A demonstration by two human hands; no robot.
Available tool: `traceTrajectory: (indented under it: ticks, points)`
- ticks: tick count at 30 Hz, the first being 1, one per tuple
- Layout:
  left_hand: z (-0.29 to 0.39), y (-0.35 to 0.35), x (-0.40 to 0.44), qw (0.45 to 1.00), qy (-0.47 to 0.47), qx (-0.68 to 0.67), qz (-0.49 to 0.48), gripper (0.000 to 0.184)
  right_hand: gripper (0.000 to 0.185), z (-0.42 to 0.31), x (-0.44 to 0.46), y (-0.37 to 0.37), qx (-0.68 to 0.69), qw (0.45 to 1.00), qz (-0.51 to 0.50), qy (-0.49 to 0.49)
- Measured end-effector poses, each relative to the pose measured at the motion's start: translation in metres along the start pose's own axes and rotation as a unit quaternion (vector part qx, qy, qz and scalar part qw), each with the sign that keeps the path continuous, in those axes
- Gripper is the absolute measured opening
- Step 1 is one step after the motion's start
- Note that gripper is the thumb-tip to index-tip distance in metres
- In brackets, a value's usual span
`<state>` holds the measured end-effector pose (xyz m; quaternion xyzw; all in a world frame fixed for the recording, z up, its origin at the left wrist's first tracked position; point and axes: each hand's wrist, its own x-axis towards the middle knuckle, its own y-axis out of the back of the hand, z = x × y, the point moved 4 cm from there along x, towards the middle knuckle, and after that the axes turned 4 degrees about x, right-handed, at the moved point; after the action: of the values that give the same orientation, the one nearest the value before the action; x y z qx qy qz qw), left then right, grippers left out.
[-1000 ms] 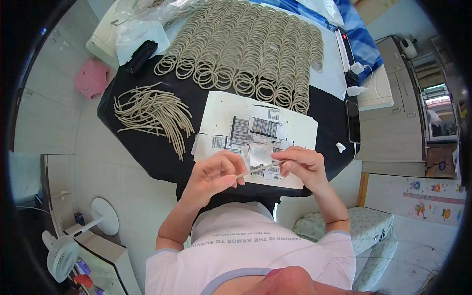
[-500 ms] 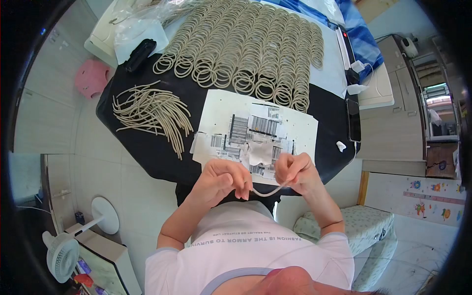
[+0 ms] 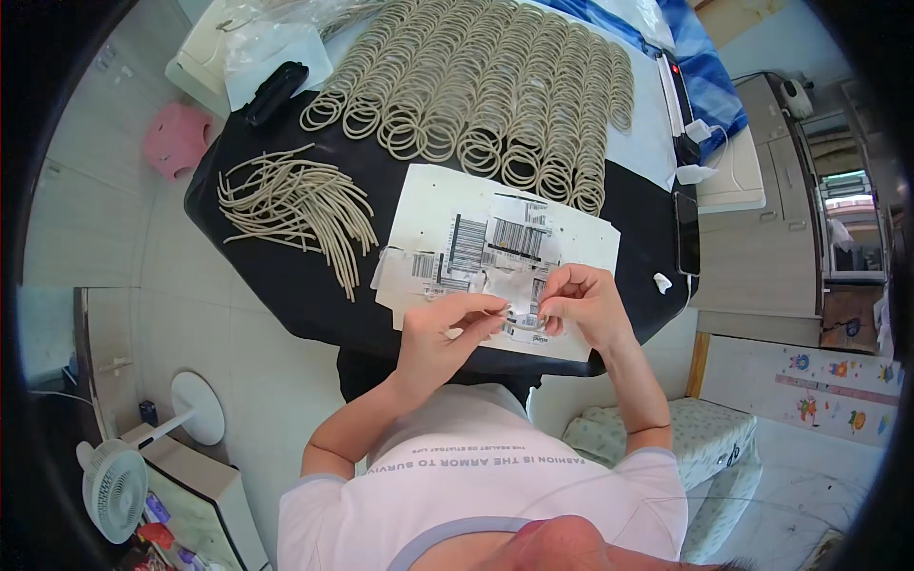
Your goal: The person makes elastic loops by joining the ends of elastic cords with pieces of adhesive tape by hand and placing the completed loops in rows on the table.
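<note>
Between my two hands a short beige cord (image 3: 526, 328) sags in a shallow curve over the lower part of a white board (image 3: 590, 257) with barcode labels. My left hand (image 3: 455, 328) pinches one end between thumb and index finger. The other end is in the fingertips of my right hand (image 3: 577, 303). A crumpled white paper piece (image 3: 509, 285) lies on the board just beyond my fingers. To the left, a loose pile of beige cords (image 3: 305, 209) rests on the black cloth (image 3: 276, 295). Rows of overlapping beige rings (image 3: 486, 86) cover the far side.
A black case (image 3: 277, 93) and clear plastic bags (image 3: 276, 48) are at the back left. At the right edge are a phone (image 3: 685, 233) with a cable, a white scrap (image 3: 663, 283) and a power strip (image 3: 674, 95). A fan (image 3: 116, 490) stands at the lower left.
Both hands have moved up over the board from near its front edge, with the cord between them. The deep bend in the cord half a second ago is now shallower.
</note>
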<state>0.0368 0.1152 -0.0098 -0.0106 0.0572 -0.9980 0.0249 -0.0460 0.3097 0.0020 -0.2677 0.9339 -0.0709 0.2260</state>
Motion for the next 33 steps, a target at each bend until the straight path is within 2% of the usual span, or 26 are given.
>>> traceTrajectory:
  ticks: [7, 11, 15, 20, 23, 33]
  points:
    - [0.001, 0.002, 0.003, 0.981, -0.128, 0.147, -0.005, 0.019, 0.015, -0.006, -0.001, -0.001, -0.055, 0.998, 0.033, 0.011]
    - [0.004, 0.002, 0.004, 0.981, -0.121, 0.151, 0.016, 0.018, 0.015, -0.003, -0.001, -0.002, -0.071, 0.996, 0.055, 0.012]
    - [0.003, 0.0, 0.003, 0.977, -0.137, 0.158, 0.043, 0.017, 0.012, -0.003, -0.001, -0.003, -0.154, 0.985, 0.034, 0.063]
    - [0.001, -0.001, 0.002, 0.969, -0.158, 0.181, 0.058, 0.016, 0.012, -0.012, -0.002, -0.015, -0.317, 0.932, 0.045, 0.167]
    - [0.0, -0.001, 0.002, 0.967, -0.158, 0.192, 0.052, 0.017, 0.009, -0.019, -0.006, -0.022, -0.404, 0.895, 0.047, 0.183]
    - [-0.001, -0.001, 0.001, 0.962, -0.162, 0.219, 0.037, 0.016, 0.013, -0.012, -0.005, -0.032, -0.524, 0.807, 0.036, 0.271]
